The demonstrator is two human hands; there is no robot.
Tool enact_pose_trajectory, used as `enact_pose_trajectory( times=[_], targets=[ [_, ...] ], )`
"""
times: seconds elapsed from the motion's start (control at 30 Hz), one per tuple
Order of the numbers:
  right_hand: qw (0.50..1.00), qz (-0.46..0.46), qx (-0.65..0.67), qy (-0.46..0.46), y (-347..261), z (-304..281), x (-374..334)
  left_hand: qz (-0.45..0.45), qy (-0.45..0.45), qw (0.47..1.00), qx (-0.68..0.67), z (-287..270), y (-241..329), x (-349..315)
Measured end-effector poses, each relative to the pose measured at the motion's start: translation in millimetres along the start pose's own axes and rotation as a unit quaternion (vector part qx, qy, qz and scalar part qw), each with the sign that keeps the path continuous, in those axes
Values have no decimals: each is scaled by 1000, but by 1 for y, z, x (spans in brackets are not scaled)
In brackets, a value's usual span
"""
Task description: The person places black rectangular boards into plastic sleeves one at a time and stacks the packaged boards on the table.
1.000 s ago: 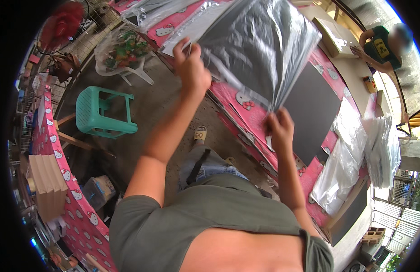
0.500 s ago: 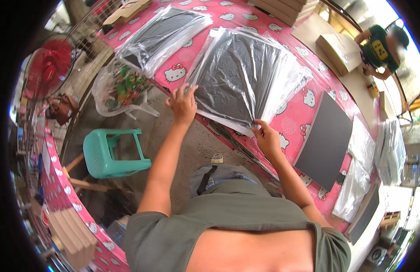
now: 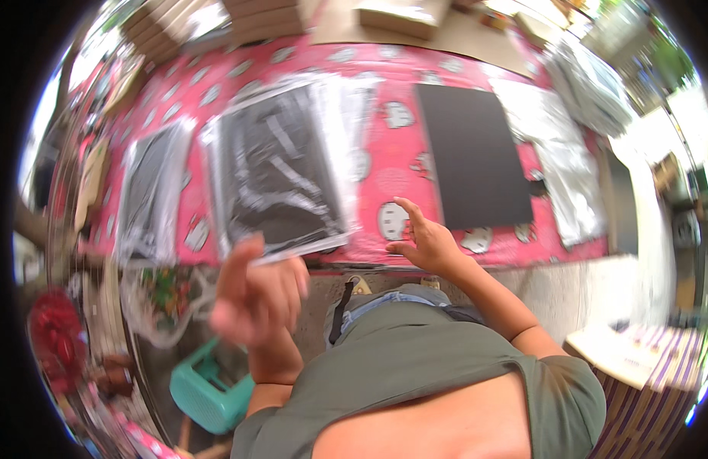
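Note:
A stack of black sheets in clear plastic sleeves [image 3: 273, 164] lies on the pink patterned tablecloth [image 3: 388, 172]. Just off its near edge my left hand [image 3: 262, 298] is raised, its fingers smeared by motion. Over the cloth to the right of that stack is my right hand [image 3: 430, 243], thumb and forefinger spread apart with nothing between them. Beyond its fingertips, a bare black board or sheet pile [image 3: 476, 157] rests flat. Clear plastic bags or sleeves [image 3: 564, 180] lie on that board's right side.
Another sleeved black stack [image 3: 151, 191] lies at the table's left. Cardboard boxes [image 3: 266, 19] stand along the far side, with bundled plastic [image 3: 591, 84] at the far right. A green stool [image 3: 212, 390], a bag of colourful scraps [image 3: 159, 306] and a red fan [image 3: 57, 329] are lower left.
Both hands have left the sleeved stack; the left has drawn back toward me, the right hangs open. My view has turned right, bringing the bare black board near the middle.

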State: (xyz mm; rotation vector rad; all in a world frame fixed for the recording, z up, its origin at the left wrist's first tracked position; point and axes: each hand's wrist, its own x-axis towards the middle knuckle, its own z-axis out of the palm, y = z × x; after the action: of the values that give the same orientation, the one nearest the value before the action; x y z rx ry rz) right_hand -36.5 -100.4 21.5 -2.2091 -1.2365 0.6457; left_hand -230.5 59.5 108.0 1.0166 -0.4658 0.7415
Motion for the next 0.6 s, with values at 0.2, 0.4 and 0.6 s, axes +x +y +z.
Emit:
enact_pose_trajectory(
  times=[0.2, 0.4, 0.6],
  targets=[
    [971, 106, 101, 188, 103, -65, -80, -76, -364, 878, -301, 123, -48, 116],
    [937, 180, 11, 299, 199, -136, -165, -69, -391, 854, -338, 196, -97, 134],
    [922, 170, 101, 333, 299, -183, -208, -75, -395, 857, -323, 259, -156, 141]
  ],
)
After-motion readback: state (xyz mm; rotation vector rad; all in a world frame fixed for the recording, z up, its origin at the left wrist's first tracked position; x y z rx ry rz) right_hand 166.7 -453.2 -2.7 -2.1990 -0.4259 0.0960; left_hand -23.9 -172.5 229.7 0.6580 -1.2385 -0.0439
